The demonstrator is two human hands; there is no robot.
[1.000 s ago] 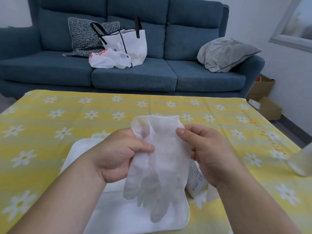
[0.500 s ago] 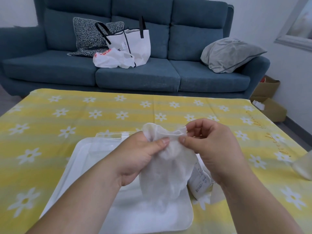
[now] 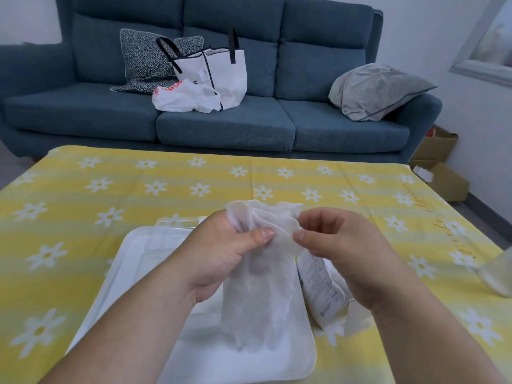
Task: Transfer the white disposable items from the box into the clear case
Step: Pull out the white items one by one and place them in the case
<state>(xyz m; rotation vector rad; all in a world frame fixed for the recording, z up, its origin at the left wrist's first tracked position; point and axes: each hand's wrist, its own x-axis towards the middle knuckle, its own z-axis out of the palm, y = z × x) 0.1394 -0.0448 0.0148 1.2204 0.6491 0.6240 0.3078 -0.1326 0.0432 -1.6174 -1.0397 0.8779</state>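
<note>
A bunch of thin white disposable gloves [image 3: 260,289] hangs upright over the clear case [image 3: 133,261], which lies open on the table. My left hand [image 3: 221,253] pinches the cuffs at the top left, thumb across the front. My right hand [image 3: 340,253] pinches the same cuffs at the top right. The glove fingertips touch the case's floor. The white printed box [image 3: 321,289] lies on its side just right of the case, partly behind my right wrist.
The table wears a yellow daisy cloth [image 3: 110,189]. A translucent container [image 3: 498,275] sits at the right edge. Beyond the table stands a blue sofa [image 3: 221,126] with bags and cushions. Cardboard boxes [image 3: 443,173] rest on the floor at right.
The gloves were spread flat between both hands. The cuffs are now gathered together between my thumbs, and the bunch has dropped so its fingertips rest in the case.
</note>
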